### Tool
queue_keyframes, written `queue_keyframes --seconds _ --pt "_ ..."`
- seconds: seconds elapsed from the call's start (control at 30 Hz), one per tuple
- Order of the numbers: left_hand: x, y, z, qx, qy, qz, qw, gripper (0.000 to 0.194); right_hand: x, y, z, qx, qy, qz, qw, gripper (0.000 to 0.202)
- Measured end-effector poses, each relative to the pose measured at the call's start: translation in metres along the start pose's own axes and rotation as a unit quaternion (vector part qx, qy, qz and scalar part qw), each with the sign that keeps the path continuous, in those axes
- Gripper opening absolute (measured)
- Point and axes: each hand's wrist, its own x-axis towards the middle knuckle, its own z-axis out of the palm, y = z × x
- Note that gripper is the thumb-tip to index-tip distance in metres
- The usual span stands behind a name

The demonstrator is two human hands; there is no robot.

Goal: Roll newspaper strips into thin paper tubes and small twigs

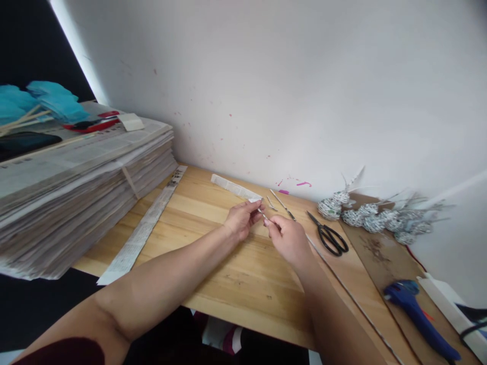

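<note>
A newspaper strip (235,188) runs from the back of the wooden table to my left hand (243,218), whose thumb and fingers pinch its near end. There the paper narrows into a thin twisted tube. My right hand (287,238) is closed on the lower end of that tube, a short way to the right. Just behind the hands lie a short thin stick or paper tube (282,204) and a smaller scrap (271,204). Beside my right forearm a long thin paper rod (353,300) stretches toward the near edge.
Black-handled scissors (329,237) lie to the right. Beyond them are several woven paper balls (371,217) on brown cardboard (375,253) and a blue glue gun (422,317). At left stand a tall newspaper stack (87,203) and a flat newspaper strip (146,225). A white wall (266,91) closes the back.
</note>
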Motion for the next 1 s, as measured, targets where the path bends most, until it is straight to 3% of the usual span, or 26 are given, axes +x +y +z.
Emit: queue_keyframes --seconds 0.1,0.23,0.47,0.63,0.7,0.8,0.83,1.0 --pt "0.0001 -0.0023 -0.0005 -0.003 -0.013 -0.003 1.0 0.013 -0.0003 0.0005 0.0036 0.02 0.029 -0.001 0.999 0.02" --pt "-0.0013 -0.0038 -0.0001 -0.003 -0.024 -0.01 1.0 0.011 0.0003 0.0027 0.0051 0.014 0.081 -0.024 0.996 0.018" --pt "-0.0028 -0.0004 0.0017 -0.005 -0.011 -0.007 1.0 0.007 0.002 0.0062 0.0001 -0.002 -0.002 -0.019 1.0 0.031" --pt "-0.0017 -0.0013 0.0005 -0.004 -0.012 -0.002 1.0 0.009 0.0023 0.0045 0.0016 0.028 0.028 -0.008 0.999 0.023" --pt "-0.0012 -0.0018 -0.0007 -0.003 -0.028 -0.002 1.0 0.008 0.0026 0.0055 0.0027 0.09 -0.019 0.023 0.995 0.028" --pt "-0.0011 -0.0014 -0.0015 -0.004 -0.047 -0.006 0.999 0.005 0.0026 0.008 0.0048 0.23 -0.133 0.094 0.959 0.036" --pt "-0.0013 -0.001 -0.0013 -0.005 -0.045 -0.007 0.999 0.004 0.0023 0.0083 0.0057 0.247 -0.145 0.103 0.952 0.036" --pt "-0.0025 0.0015 0.0022 -0.011 -0.009 -0.006 1.0 0.008 0.0015 0.0032 0.0063 0.08 -0.007 -0.011 0.997 0.019"
